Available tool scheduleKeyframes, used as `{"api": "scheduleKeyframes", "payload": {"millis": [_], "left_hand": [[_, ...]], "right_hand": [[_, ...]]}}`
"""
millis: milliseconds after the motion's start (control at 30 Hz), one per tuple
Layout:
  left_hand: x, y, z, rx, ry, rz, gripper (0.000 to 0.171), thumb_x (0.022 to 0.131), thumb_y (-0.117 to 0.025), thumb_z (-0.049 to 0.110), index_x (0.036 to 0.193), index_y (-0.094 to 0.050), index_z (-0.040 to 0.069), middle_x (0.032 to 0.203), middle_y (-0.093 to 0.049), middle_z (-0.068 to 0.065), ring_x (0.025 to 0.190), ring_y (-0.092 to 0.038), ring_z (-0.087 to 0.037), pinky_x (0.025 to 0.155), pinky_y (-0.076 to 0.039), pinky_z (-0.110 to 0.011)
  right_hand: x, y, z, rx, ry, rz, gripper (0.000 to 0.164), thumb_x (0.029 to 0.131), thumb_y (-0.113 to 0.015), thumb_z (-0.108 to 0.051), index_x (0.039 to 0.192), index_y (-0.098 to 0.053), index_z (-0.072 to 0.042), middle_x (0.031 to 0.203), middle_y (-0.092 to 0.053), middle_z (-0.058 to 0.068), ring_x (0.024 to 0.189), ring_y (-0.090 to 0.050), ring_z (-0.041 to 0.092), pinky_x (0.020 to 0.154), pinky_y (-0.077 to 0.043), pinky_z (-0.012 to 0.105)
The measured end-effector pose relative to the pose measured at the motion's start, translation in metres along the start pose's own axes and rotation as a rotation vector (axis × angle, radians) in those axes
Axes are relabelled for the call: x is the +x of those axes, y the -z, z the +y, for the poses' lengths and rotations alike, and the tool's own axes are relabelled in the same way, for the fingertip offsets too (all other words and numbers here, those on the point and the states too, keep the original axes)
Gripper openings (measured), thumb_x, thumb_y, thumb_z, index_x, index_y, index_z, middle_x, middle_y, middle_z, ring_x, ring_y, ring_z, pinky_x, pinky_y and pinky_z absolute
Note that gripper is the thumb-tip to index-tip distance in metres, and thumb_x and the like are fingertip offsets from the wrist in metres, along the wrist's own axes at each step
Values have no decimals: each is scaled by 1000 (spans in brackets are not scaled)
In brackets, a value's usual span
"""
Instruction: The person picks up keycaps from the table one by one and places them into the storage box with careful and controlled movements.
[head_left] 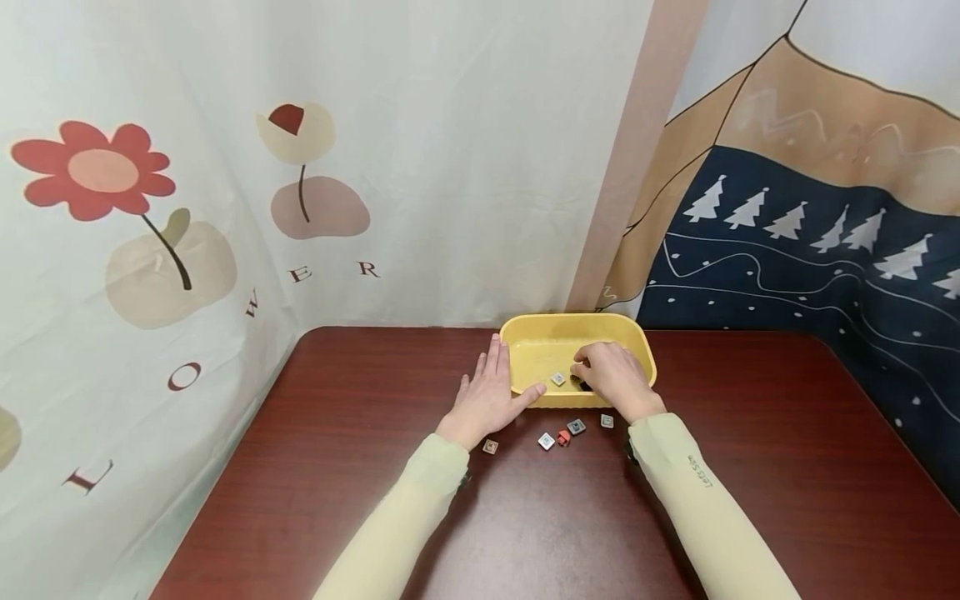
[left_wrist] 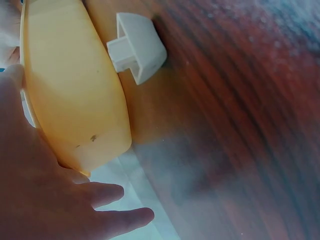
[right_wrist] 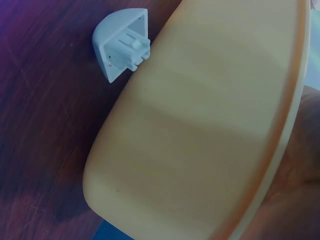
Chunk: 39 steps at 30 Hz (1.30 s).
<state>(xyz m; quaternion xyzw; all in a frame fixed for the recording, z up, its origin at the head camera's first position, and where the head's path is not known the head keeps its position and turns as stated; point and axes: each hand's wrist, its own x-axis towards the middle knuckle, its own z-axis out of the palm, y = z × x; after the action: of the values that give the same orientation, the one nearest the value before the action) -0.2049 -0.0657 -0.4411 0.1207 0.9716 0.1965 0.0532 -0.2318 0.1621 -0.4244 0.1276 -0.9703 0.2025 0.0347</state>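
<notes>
A yellow plastic basin (head_left: 517, 398) stands on the dark red table. My left hand (head_left: 487, 398) lies flat at its left side, fingers straight, with the thumb reaching over the front rim. Inside the basin my right hand (head_left: 613, 377) bends down, fingers curled, pinching a black keycap (head_left: 586, 386) that is mostly hidden. A pale keycap (head_left: 558, 379) lies on the basin floor to the left of those fingers. In the left wrist view a whitish keycap (left_wrist: 145, 47) shows its hollow stem side beside the basin wall. Another white keycap (right_wrist: 122, 45) appears similarly in the right wrist view.
In front of the basin lie several keycaps: a beige one (head_left: 490, 447), a white one (head_left: 546, 442), a red piece (head_left: 564, 437), a dark grey one (head_left: 576, 427) and a pale one (head_left: 607, 421). Printed curtains (head_left: 450, 167) hang behind the table (head_left: 360, 400).
</notes>
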Motion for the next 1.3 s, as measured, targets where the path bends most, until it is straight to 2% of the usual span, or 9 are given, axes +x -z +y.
{"api": "scheduleKeyframes", "payload": {"millis": [133, 267, 433, 667, 933, 1300], "left_hand": [[1, -2, -1, 3, 0, 8, 108, 96, -43, 78, 166, -7, 3, 174, 4, -9, 156, -19, -38, 117, -27, -66], [1, -3, -1, 5, -1, 10, 108, 96, -43, 78, 166, -7, 3, 174, 4, -9, 156, -19, -38, 116, -27, -66], [1, -2, -2, -5, -3, 11, 109, 96, -43, 78, 166, -7, 3, 174, 4, -9, 156, -19, -39, 116, -27, -66], [1, -1, -2, -4, -7, 11, 108, 96, -43, 77, 166, -8, 2, 174, 4, -9, 156, -19, -39, 116, -28, -67], [1, -1, -1, -12, -9, 0, 108, 96, -42, 77, 166, -7, 3, 174, 5, -8, 156, -19, -39, 116, -27, -67], [0, 0, 0, -19, -9, -2, 108, 97, -44, 76, 166, -7, 3, 174, 5, -9, 156, -17, -39, 116, -27, -67]], "right_hand": [[-4, 2, -2, -8, 5, 23, 19, 98, -71, -20, 107, -80, -5, 97, -74, 8, 82, -64, 25, 76, -51, 45], [-14, 5, -3, -32, 29, 115, 24, 101, -67, -22, 111, -79, -4, 103, -74, 13, 89, -69, 31, 78, -55, 50], [-29, 9, -1, -53, 54, 230, 25, 102, -64, -25, 110, -79, -7, 106, -74, 12, 96, -70, 34, 75, -56, 55], [-46, 10, 2, -70, 118, 293, 28, 102, -65, -26, 118, -76, -6, 114, -73, 13, 103, -69, 34, 82, -56, 54], [-61, 14, 0, -83, 169, 320, 32, 101, -67, -28, 125, -73, -7, 121, -70, 13, 110, -67, 35, 80, -53, 54], [-81, 16, 1, -90, 232, 283, 37, 100, -69, -27, 132, -70, -9, 130, -67, 13, 114, -66, 35, 82, -51, 54]]}}
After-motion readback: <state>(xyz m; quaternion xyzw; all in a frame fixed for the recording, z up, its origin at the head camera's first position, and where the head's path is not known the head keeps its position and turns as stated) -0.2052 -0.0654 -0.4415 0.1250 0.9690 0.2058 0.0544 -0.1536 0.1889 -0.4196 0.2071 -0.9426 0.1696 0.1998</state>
